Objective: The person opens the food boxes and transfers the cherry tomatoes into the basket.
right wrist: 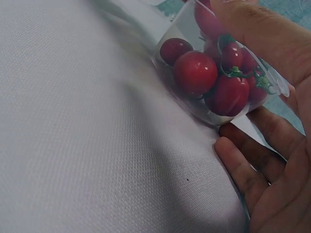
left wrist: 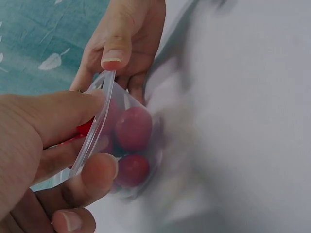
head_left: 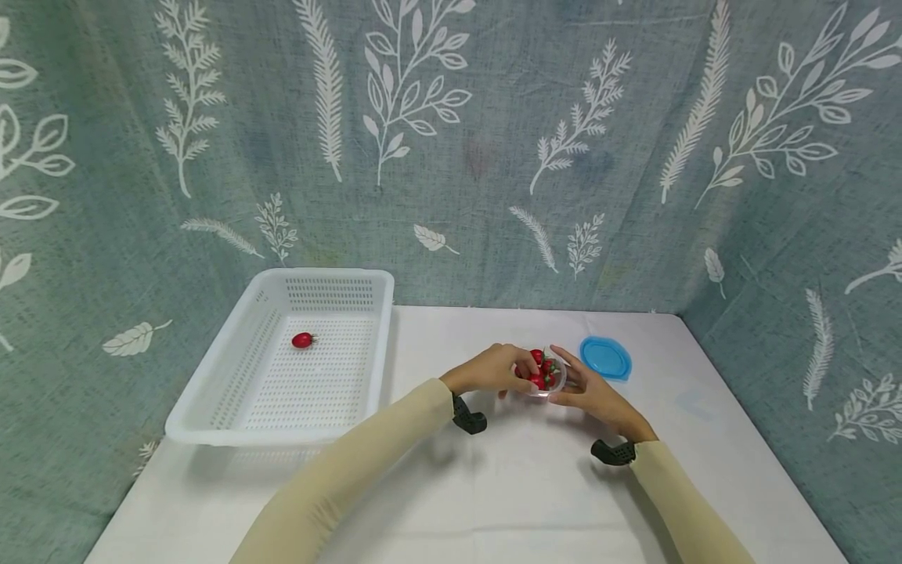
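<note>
My right hand holds a small clear plastic container, thumb at the rim and fingers around its far side. Several red cherry tomatoes, some with green stems, fill it. The container tilts close over the white cloth. My left hand reaches into its mouth from the left. In the left wrist view, a bit of red shows between my left thumb and forefinger, which pinch a cherry tomato mostly hidden by them. Two other left fingertips lie outside the rim.
A white perforated basket stands at the left with one cherry tomato inside. Behind my right hand lies a blue lid. The white-covered table is bordered by green leaf-patterned cloth at the back and sides.
</note>
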Demonstrator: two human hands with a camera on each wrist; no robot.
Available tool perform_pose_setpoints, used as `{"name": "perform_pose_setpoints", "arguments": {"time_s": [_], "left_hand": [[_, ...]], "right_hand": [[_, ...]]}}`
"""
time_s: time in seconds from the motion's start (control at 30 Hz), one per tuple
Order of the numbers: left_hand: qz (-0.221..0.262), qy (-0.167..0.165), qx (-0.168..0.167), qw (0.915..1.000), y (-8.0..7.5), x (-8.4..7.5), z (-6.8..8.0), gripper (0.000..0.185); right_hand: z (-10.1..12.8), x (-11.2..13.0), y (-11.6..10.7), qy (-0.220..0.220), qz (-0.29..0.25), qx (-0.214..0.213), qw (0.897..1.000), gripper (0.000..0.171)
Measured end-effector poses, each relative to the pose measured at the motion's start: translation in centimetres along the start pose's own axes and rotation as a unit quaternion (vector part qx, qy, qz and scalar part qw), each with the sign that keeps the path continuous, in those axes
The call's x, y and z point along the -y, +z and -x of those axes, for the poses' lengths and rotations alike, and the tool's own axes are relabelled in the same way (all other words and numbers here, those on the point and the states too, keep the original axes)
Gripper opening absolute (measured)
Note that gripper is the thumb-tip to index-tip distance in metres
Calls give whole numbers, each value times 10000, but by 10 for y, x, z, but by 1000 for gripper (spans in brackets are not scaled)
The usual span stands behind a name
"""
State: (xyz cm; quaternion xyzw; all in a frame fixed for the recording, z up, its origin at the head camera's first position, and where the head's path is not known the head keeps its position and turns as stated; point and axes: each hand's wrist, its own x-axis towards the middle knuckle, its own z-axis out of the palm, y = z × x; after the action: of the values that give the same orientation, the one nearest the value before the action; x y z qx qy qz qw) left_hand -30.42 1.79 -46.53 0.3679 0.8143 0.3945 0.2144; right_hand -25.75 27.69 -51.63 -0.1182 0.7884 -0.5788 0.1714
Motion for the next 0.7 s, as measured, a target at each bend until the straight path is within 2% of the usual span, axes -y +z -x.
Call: {"name": "perform_pose_setpoints", "arguments": {"time_s": [0.5, 0.7], "left_hand": [[-339, 251, -360, 9985, 3, 5, 1, 23], [-344, 255, -562, 9975, -2, 0, 2, 22]], "right_hand": [[0, -1, 1, -84, 17, -5, 10000, 97], [1, -1, 0, -43, 125, -51, 9999, 96]]}}
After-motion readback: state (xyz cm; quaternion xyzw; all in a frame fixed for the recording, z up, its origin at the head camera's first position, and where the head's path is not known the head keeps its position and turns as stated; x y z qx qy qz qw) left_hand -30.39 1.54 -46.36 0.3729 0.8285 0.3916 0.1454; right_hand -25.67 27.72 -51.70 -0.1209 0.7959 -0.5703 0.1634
